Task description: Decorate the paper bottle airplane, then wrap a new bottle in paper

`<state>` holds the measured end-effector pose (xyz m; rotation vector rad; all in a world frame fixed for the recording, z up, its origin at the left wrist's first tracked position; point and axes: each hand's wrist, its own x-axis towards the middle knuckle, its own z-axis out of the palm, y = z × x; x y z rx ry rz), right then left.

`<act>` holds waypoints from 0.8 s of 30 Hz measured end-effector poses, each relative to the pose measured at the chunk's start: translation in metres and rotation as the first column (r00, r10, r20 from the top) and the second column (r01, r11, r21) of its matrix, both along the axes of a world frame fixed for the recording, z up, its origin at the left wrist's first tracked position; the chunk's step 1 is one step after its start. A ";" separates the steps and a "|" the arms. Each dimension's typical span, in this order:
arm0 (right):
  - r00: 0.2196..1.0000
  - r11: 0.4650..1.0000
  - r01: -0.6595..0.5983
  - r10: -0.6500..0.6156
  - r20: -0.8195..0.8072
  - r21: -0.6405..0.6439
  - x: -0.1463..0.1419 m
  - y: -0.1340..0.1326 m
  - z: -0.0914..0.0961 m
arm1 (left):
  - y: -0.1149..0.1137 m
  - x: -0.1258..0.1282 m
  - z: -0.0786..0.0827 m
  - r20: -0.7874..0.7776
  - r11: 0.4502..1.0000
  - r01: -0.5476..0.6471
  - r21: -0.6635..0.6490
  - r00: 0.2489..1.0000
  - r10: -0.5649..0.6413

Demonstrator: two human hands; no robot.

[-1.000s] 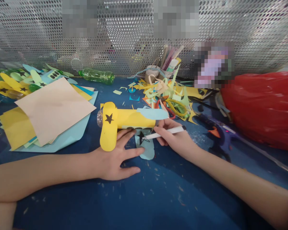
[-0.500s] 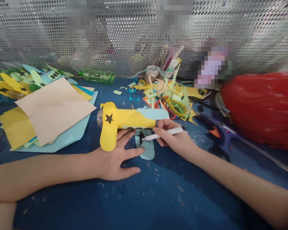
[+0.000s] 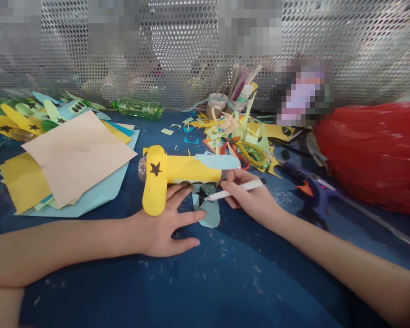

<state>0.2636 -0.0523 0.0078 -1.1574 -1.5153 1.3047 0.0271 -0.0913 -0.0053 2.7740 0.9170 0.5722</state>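
Observation:
In my right hand (image 3: 249, 193) is a white marker (image 3: 237, 189), its tip on a black star (image 3: 201, 196) drawn on a light blue paper wing (image 3: 210, 216). My left hand (image 3: 169, 223) lies flat with fingers spread, one fingertip pressing the wing's edge. That wing belongs to a toy plane (image 3: 187, 168), a plastic bottle wrapped in yellow paper, lying on its side. A yellow paper piece (image 3: 155, 198) with another black star crosses one end, over part of my left hand. On the far side a second light blue wing (image 3: 218, 161) sticks out.
Stacked paper sheets (image 3: 78, 159) lie at left, paper planes (image 3: 54, 109) behind them. A green bottle (image 3: 138, 109) rests by the perforated metal screen (image 3: 181, 54). Scraps and yellow-handled scissors (image 3: 251, 152) lie beyond the plane; a glue gun (image 3: 317, 191) and red plastic bag (image 3: 372, 155) are at right.
The marker tip and my right hand have shifted very slightly to the right at the star. My left hand and the plane stay in place.

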 end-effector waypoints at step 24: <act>1.000 1.000 0.004 -0.004 -0.002 0.021 0.001 0.001 -0.002 | 0.000 0.000 -0.001 0.011 1.000 0.000 0.002 1.000 0.000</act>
